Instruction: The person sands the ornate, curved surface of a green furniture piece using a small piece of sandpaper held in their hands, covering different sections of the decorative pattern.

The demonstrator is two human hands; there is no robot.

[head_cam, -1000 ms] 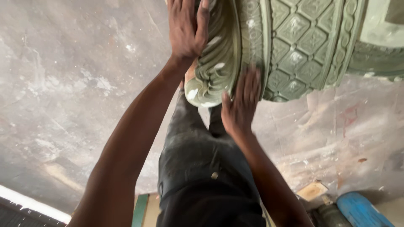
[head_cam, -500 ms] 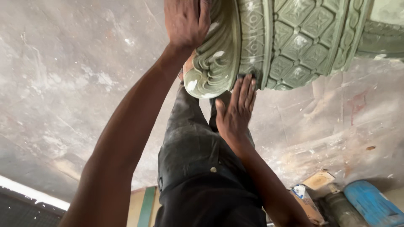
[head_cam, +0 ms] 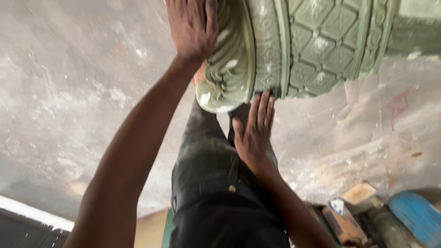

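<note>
Hands (head_cam: 220, 82) shifted along the green mould (head_cam: 298, 46).

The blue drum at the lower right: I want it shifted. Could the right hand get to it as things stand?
Probably not at once: the right hand is pressed flat under the green moulded piece, and tools lie beside the blue drum. Nothing else blocks the way.

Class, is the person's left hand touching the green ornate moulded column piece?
Touching: the head view shows the left hand pressed flat on the green ornate moulded column piece.

Left hand (head_cam: 190, 27) flat, right hand (head_cam: 254, 133) fingers extended.
</note>
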